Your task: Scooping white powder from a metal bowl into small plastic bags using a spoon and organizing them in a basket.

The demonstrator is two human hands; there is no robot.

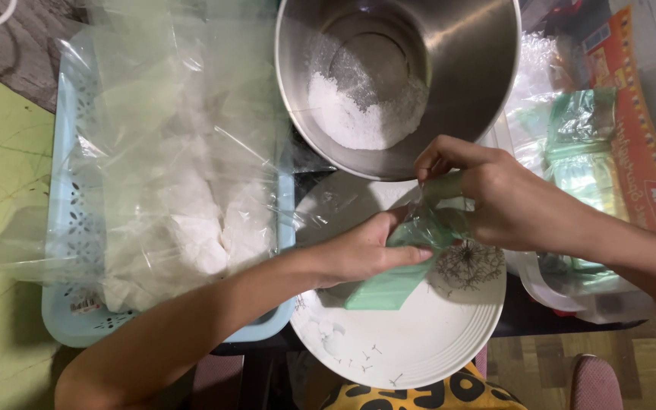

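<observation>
Plate point(411, 342) and metal pot point(465, 68) crowd dark tabletop point(525, 315).

Home kitchen-style food-packing spot: steel pot point(419, 76) of white grains, white plate point(411, 334), pale blue plastic basket point(70, 228) of filled clear bags point(184, 190), clear tub point(571, 292) of green packets, all crowded over wood-look flooring point(647, 364).

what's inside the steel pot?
The steel pot holds a heap of white grains on its floor, with bare metal showing beside it. Its near wall hides part of the bottom; nothing else visible inside.
</observation>
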